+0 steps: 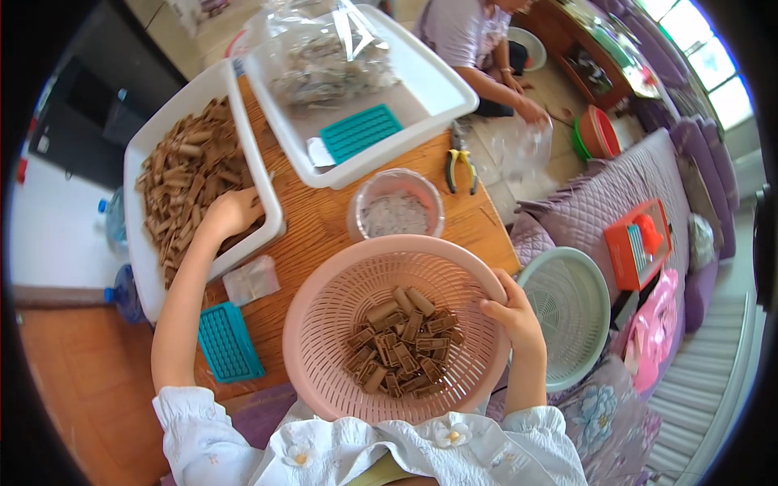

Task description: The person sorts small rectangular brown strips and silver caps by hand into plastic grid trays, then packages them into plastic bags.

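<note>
A pink plastic colander (pixel 304 332) sits before me at the table's near edge, slightly tilted. My right hand (pixel 516 312) is closed round its right rim, thumb over the edge. Inside lie several small brown plastic clips (pixel 409 344), ribbed or hollow on one side and smooth on the other. To the left, my left hand (pixel 235 212) reaches into a white plastic tub (pixel 263 190), down onto a heap of the same brown pieces (pixel 190 162). Its fingertips are lost among the pieces and against the tub wall, so what they hold cannot be seen.
A second white tub (pixel 413 81) holds a clear bag and a teal ribbed tray (pixel 361 134). On the wooden table (pixel 312 223) are a small bucket (pixel 397 206), pliers (pixel 460 162), and another teal tray (pixel 231 342). A green basket (pixel 567 316) stands right; a person (pixel 478 49) works beyond.
</note>
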`<state>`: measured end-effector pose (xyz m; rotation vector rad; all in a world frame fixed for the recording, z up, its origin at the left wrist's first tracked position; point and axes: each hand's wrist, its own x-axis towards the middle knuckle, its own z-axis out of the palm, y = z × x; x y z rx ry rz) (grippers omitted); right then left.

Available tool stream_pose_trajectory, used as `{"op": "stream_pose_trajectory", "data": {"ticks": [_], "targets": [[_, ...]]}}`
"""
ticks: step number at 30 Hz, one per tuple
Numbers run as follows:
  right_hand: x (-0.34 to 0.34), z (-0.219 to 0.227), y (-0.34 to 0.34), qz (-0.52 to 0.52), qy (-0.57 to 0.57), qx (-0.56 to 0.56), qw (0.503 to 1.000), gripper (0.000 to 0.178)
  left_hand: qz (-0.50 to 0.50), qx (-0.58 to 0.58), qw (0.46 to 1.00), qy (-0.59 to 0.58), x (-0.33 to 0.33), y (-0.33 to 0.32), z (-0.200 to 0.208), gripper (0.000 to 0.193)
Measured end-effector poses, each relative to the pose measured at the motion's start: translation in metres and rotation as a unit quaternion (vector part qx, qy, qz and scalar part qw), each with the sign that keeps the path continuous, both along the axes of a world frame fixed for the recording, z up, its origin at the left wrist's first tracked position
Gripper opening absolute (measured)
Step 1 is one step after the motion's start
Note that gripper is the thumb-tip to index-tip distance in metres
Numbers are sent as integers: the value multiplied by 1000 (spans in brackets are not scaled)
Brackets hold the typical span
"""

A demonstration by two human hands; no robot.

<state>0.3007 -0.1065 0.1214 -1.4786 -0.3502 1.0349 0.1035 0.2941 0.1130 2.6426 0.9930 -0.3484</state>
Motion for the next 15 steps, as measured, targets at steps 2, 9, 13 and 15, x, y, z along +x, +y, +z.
{"op": "stream_pose_trajectory", "data": {"ticks": [2, 9, 13, 15], "targets": [[1, 4, -2, 25, -15, -7, 1000, 40, -8, -15, 1000, -16, 2, 2, -1, 34], [2, 3, -3, 28, -2, 3, 1000, 39, 65, 5, 995, -81, 0, 10, 21, 32], [0, 5, 1, 31, -3, -2, 1000, 39, 111, 34, 957, -266, -19, 8, 66, 31], [0, 4, 0, 28, -1, 1, 1000, 39, 109, 9, 937, -331, -23, -22, 100, 30]]}}
